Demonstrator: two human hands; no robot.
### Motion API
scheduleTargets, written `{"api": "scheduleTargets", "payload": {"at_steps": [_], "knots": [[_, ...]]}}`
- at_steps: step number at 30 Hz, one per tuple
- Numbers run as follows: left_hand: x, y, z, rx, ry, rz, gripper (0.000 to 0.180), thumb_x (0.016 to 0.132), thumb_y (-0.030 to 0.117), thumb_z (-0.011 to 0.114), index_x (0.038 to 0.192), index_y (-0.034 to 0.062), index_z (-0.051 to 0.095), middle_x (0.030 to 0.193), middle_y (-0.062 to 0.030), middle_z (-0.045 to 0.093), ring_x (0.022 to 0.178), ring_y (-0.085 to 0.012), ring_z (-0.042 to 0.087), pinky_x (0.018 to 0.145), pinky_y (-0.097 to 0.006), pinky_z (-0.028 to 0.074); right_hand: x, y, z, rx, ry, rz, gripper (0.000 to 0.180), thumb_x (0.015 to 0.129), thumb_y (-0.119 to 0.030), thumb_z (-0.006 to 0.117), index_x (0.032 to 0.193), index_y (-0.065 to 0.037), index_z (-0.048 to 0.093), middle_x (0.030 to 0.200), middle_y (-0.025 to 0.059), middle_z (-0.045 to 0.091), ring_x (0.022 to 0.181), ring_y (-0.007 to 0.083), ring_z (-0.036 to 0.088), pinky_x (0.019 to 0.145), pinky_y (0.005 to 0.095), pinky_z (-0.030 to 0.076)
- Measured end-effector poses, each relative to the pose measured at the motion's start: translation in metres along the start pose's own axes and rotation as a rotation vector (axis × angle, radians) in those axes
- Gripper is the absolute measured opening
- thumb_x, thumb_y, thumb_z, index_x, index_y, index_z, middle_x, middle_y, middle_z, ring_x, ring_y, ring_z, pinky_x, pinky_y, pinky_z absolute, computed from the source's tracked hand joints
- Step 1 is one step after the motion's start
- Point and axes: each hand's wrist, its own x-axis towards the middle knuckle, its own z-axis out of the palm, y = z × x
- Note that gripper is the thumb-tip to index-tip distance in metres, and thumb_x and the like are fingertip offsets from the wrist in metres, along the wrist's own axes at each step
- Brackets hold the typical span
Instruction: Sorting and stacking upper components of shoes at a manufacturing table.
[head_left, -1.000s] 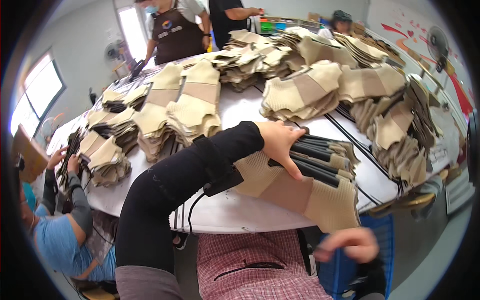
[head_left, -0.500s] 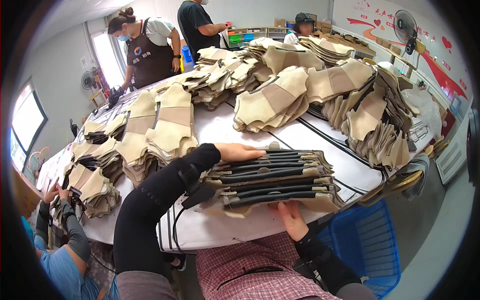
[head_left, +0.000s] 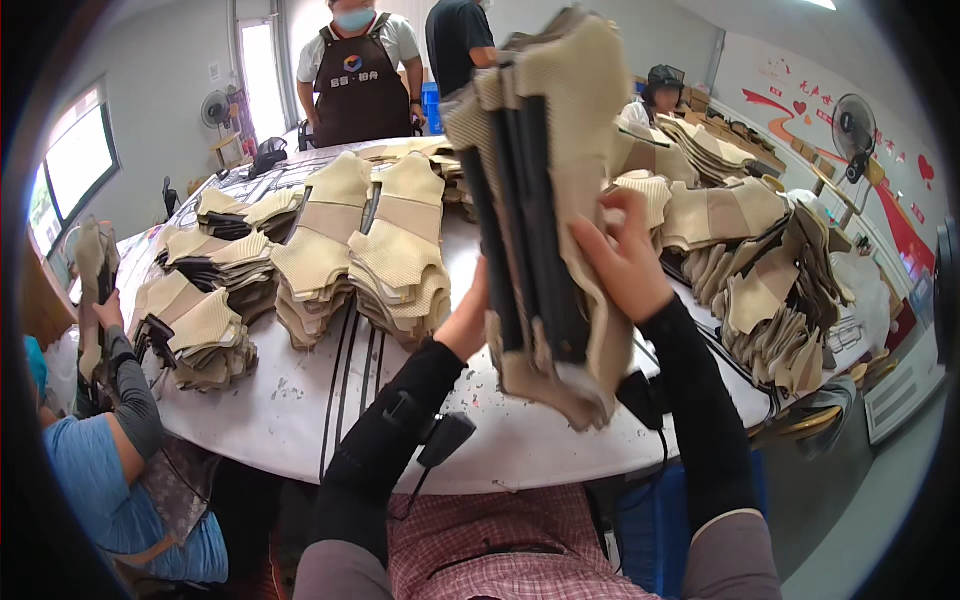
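A stack of beige mesh fabric pieces (head_left: 585, 130), edged with black strips, stands upright in mid-air over the table's near side. Its outline is blurred by motion. My left hand (head_left: 470, 312) presses against its lower left side, with most of the fingers hidden behind the pieces. On the right side, my right hand (head_left: 628, 262) grips the stack, thumb and fingers bent against the outermost piece. The black strips face me and run lengthwise down the bundle.
The white table (head_left: 290, 410) bears several piles of similar pieces (head_left: 400, 250) on the left and more piles (head_left: 740, 215) on the right. A blue plastic basket (head_left: 645, 530) stands below the near edge. A co-worker in blue (head_left: 110, 470) holds pieces at far left.
The stack has been lifted off the table and turned from lying flat to upright. My left hand has moved down to its left side, my right hand up to its right side.
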Motion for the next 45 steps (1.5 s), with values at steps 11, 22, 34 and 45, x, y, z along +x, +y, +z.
{"api": "scheduleTargets", "payload": {"at_steps": [11,22,34,45], "knots": [[0.079,-0.042,-0.077,-0.007,0.211,0.018,0.085,0.090,0.071,0.024,0.147,0.0093,0.023,0.146,-0.0077,0.035,0.132,-0.0206,0.037,0.103,-0.036,0.036,0.076,0.191,0.108,-0.272,-0.390,-0.369,0.079,0.094,-0.050,0.044,0.144,0.006,0.018,0.143,0.0286,0.031,0.133,0.0337,0.033,0.110,0.0358,0.025],[0.127,-0.100,-0.112,-0.224,0.162,-0.006,0.080,0.091,0.068,0.028,0.146,0.0102,0.029,0.139,-0.0083,0.046,0.124,-0.0186,0.047,0.103,-0.030,0.035,0.081,0.135,0.100,-0.682,-0.583,-0.034,0.055,0.096,-0.016,0.037,0.147,-0.022,0.019,0.141,0.0368,0.021,0.125,0.0533,0.034,0.105,0.0456,0.033],[0.105,-0.165,-0.165,0.812,0.256,0.477,0.047,0.097,0.022,0.043,0.140,0.0054,0.033,0.139,-0.0122,0.042,0.126,-0.0224,0.043,0.105,-0.035,0.035,0.064,0.129,0.134,-0.622,-0.473,0.348,0.087,0.091,-0.061,0.035,0.140,0.009,0.018,0.132,0.0411,0.034,0.118,0.0500,0.045,0.100,0.0450,0.039],[-0.052,-0.039,-0.029,-0.409,0.118,-0.174,0.078,0.093,0.064,0.024,0.148,0.0089,0.015,0.147,-0.0086,0.030,0.134,-0.0218,0.032,0.109,-0.044,0.025,0.045,0.220,0.064,-0.395,-0.632,-0.083,0.043,0.100,-0.033,0.038,0.130,-0.003,0.042,0.112,0.0199,0.058,0.101,0.0355,0.056,0.089,0.0377,0.045]]}}
